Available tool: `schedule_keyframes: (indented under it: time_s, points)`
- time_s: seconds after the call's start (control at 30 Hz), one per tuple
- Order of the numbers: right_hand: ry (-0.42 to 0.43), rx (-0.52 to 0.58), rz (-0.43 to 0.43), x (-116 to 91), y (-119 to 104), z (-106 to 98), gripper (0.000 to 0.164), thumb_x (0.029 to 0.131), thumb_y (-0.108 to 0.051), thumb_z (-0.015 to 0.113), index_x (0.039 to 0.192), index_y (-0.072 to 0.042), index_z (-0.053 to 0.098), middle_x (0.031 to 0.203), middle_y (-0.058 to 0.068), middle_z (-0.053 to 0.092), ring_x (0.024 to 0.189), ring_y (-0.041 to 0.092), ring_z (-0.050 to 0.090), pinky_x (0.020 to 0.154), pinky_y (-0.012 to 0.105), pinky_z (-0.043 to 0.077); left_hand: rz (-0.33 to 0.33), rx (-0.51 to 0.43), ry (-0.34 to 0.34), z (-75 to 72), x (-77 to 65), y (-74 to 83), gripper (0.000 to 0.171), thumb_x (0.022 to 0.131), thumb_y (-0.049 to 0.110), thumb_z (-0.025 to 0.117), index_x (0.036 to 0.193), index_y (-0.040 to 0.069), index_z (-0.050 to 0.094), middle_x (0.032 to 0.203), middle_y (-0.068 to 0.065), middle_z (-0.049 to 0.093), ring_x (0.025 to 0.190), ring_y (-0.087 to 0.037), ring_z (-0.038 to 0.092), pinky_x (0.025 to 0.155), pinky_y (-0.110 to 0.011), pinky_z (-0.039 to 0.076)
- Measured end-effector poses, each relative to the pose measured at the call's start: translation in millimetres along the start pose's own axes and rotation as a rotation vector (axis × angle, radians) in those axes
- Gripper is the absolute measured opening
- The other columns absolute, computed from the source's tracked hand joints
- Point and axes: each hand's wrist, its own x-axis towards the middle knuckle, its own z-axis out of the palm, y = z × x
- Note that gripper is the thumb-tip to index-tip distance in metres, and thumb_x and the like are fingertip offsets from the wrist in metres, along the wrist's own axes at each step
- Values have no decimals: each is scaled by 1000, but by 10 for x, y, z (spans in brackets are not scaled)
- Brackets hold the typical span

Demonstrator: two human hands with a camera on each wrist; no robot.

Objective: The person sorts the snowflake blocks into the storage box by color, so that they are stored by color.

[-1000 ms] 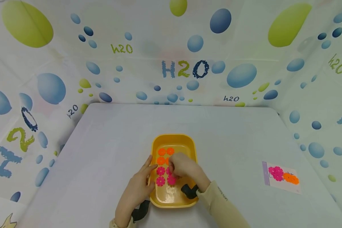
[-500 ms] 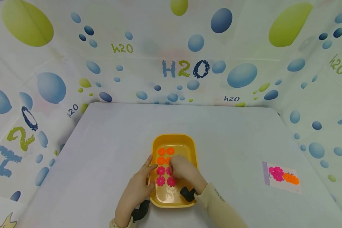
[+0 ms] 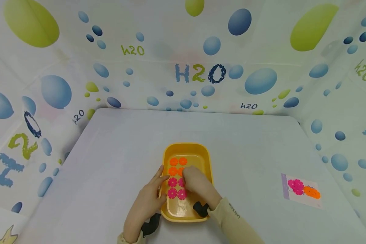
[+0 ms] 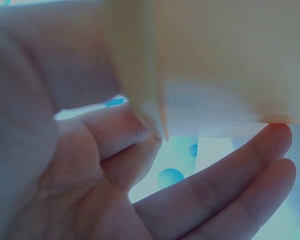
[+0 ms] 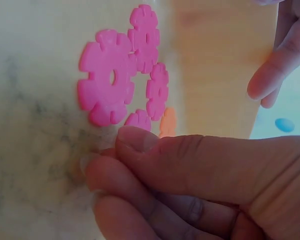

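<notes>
A yellow tray stands near the front of the table. Flower-shaped pink discs lie in it towards the near side, with orange discs beyond them, set in two columns. My left hand grips the tray's left wall, thumb and index finger over the rim, other fingers outside. Inside the tray my right hand is curled at the right column, covering parts of the middle discs. In the right wrist view its thumb meets the fingers beside a pink disc; nothing shows between them.
On the right of the white table lies a picture card showing pink and orange flower discs. A curtain with blue and green drops rises behind the table and along both sides.
My right hand has drawn back from the near pink discs, then stayed almost in place. The nearest right pink disc has shifted slightly left. The left hand stays on the tray.
</notes>
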Motion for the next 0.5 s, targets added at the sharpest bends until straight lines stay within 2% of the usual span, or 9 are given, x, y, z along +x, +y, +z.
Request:
schedule_keyframes:
  time_s: [0.2, 0.4, 0.5]
  points:
    - [-6, -2, 8, -15, 2, -21, 24, 76, 2, 70, 64, -9, 53, 59, 0, 47, 55, 14, 38, 50, 20, 32, 8, -4, -1, -4, 7, 12, 52, 80, 0, 68, 130, 8, 60, 159, -5, 32, 107, -22, 62, 78, -27, 57]
    - [-25, 17, 16, -26, 3, -22, 22, 79, 1, 70, 66, -9, 54, 58, -1, 46, 54, 14, 39, 48, 19, 31, -1, -13, -2, -8, 0, 18, 51, 80, 0, 68, 131, 7, 60, 159, -5, 32, 113, -25, 62, 82, -33, 57]
    - [-23, 26, 13, -30, 5, -28, 20, 77, 1, 70, 67, -9, 55, 59, -1, 47, 55, 14, 40, 48, 19, 32, -6, -7, -3, -7, 0, 20, 51, 80, 1, 68, 130, 7, 60, 159, -5, 32, 114, -25, 61, 82, -31, 57]
